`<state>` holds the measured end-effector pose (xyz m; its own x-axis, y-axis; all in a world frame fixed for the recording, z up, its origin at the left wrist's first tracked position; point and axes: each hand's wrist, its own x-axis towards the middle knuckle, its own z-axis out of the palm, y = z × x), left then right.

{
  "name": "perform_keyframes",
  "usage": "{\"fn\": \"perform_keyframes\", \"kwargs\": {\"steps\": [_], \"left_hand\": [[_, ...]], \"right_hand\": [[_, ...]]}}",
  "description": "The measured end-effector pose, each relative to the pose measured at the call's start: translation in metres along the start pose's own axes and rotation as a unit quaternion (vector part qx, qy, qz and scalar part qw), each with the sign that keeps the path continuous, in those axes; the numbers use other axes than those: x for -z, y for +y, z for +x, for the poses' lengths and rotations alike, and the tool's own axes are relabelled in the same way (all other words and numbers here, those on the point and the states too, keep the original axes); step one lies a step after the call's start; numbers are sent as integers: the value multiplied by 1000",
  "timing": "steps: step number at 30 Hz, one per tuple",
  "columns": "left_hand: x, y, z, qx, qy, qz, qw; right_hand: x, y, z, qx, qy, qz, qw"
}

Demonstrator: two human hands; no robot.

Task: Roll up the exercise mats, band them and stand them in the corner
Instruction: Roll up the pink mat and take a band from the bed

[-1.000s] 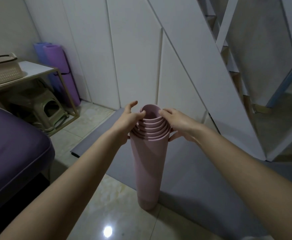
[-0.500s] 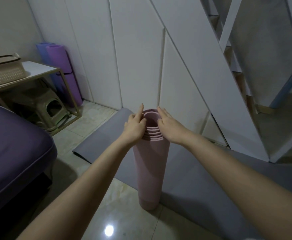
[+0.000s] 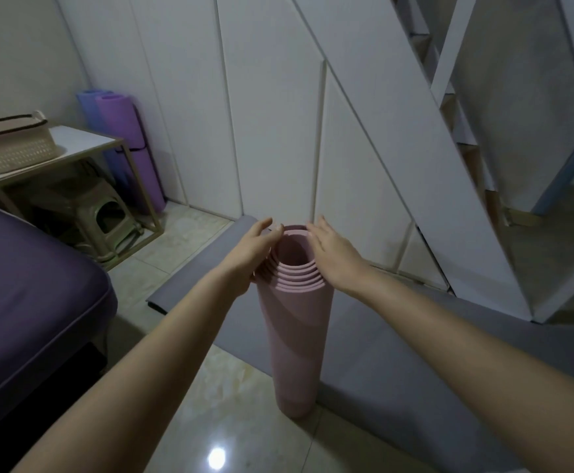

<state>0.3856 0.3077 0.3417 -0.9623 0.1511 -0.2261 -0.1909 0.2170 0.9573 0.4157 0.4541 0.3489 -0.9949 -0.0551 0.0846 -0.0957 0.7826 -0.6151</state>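
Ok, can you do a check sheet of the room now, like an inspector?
Surface: glossy tile floor.
Job's things: pink mat rolled, upright, inner layers poking up, no band seen; grey mat flat behind; purple mat and blue mat standing in corner.
Clutter: basket on table, stool underneath.
Hands: left hand and right hand press its top, fingers straight.
Cables: nothing seen.
Surroundings: purple bed left, white panels, stairs right.

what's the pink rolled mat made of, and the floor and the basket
Pink mat: soft foam or rubber by the look, matte; thick layers show in the spiral at its top. Floor: glossy tile, maybe ceramic or polished stone; it mirrors a light and has grout lines. Basket: probably beige moulded plastic, given its regular grid of small holes.
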Motion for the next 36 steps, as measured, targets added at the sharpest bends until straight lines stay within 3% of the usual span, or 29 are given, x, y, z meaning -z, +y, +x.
{"fn": "perform_keyframes", "kwargs": {"steps": [3, 7, 14, 17, 21, 25, 29, 32, 36], "left_hand": [[-3, 2, 8, 29, 4, -75, 997], [-12, 3, 12, 6, 26, -54, 998], [-21, -3, 10, -73, 82, -60, 992], [-19, -10, 3, -101, 80, -33, 991], [-14, -17, 3, -61, -15, -100, 993], [-13, -13, 3, -30, -72, -149, 986], [-13, -6, 4, -15, -57, -83, 995], [-7, -4, 8, -6, -36, 43, 998], [-8, -4, 12, -94, 21, 166, 981]], "right_hand": [[-1, 3, 4, -42, -34, 75, 996], [1, 13, 10, -121, 14, 177, 977], [0, 17, 9, -136, 110, 170, 970], [-4, 12, 5, -114, 67, 211, 969], [-3, 25, -2, -99, -43, 372, 922], [3, 32, -3, -101, -43, 424, 899], [0, 30, 3, -129, -6, 338, 932], [1, 23, 1, -109, -6, 245, 963], [-1, 23, 9, -112, -9, 238, 965]]}}
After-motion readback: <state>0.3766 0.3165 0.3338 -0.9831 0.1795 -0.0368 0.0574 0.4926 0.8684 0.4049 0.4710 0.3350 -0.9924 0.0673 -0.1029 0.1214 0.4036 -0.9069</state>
